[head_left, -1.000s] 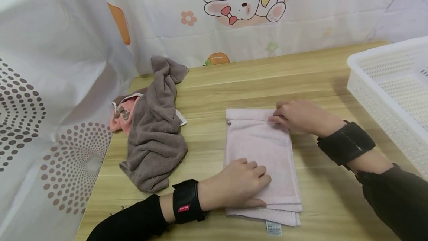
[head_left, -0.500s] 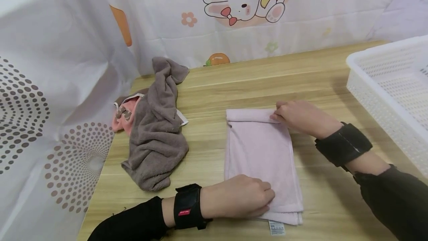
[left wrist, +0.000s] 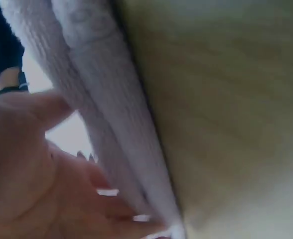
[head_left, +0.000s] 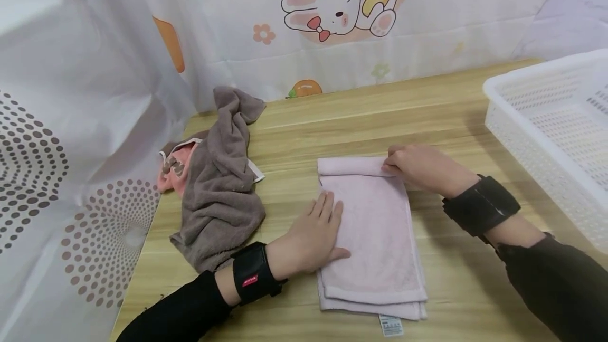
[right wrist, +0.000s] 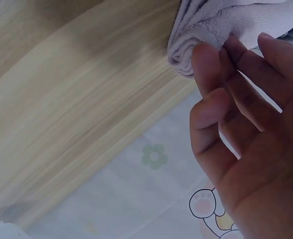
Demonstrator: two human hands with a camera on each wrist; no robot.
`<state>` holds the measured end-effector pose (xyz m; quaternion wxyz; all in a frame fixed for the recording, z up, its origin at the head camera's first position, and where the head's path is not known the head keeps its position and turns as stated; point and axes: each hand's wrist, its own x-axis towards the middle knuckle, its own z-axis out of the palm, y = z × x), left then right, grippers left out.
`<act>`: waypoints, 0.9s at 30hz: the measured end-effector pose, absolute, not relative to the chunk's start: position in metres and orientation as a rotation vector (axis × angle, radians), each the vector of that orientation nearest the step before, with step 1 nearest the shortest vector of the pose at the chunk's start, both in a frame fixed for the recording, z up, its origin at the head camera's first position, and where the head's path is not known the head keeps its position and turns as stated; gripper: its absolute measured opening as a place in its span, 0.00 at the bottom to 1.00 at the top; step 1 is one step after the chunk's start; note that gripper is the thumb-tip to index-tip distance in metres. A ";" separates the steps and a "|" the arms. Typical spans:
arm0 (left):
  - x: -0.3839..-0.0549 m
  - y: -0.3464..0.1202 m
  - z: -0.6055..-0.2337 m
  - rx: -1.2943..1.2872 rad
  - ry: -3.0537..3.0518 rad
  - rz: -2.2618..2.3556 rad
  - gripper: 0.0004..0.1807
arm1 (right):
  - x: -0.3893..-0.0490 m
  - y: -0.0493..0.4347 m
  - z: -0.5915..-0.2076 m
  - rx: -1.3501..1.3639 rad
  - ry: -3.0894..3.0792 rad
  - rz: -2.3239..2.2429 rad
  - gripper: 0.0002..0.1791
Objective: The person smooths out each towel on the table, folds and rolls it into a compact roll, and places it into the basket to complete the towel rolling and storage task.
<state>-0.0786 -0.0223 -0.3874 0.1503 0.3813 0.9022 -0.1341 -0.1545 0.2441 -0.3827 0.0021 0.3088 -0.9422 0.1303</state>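
Observation:
A pale pink towel (head_left: 372, 236) lies folded in layers on the table, its far end turned into a small roll (head_left: 349, 166). My right hand (head_left: 423, 169) grips the right end of that roll with bent fingers; in the right wrist view the coiled end (right wrist: 189, 57) shows at the fingertips. My left hand (head_left: 311, 236) rests along the towel's left edge, fingers straight and pointing away from me, thumb out over the cloth. The left wrist view has the layered edge (left wrist: 106, 99) beside the palm. A care label (head_left: 391, 325) sticks out at the near edge.
A crumpled brown towel (head_left: 220, 189) with a coral patch (head_left: 178, 168) lies to the left on the wooden table (head_left: 294, 131). At the right stands a white plastic basket (head_left: 532, 146). A printed curtain (head_left: 228, 20) hangs behind the table.
My left hand has gone from the near part of the pink towel to its left edge, its fingers now straightened. The right hand stays at the roll, which looks slightly thicker and smoother.

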 end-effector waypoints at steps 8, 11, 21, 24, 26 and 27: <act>-0.123 -0.026 -0.364 1.239 2.831 -0.078 0.17 | -0.164 0.244 -0.385 0.996 -2.939 0.477 0.11; -0.156 -0.025 -0.363 1.212 2.943 0.267 0.07 | -0.172 0.248 -0.389 1.049 -2.944 0.575 0.12; -0.225 -0.030 -0.384 0.948 2.637 0.663 0.17 | -0.179 0.260 -0.401 1.008 -2.967 0.886 0.15; -0.232 -0.034 -0.391 0.963 2.508 0.691 0.21 | -0.179 0.264 -0.402 1.024 -2.980 0.838 0.17; -0.235 -0.037 -0.394 0.962 2.451 0.704 0.23 | -0.178 0.265 -0.401 1.032 -3.003 0.801 0.18; -0.236 -0.038 -0.396 0.967 2.440 0.706 0.23 | -0.178 0.266 -0.401 1.036 -3.008 0.785 0.18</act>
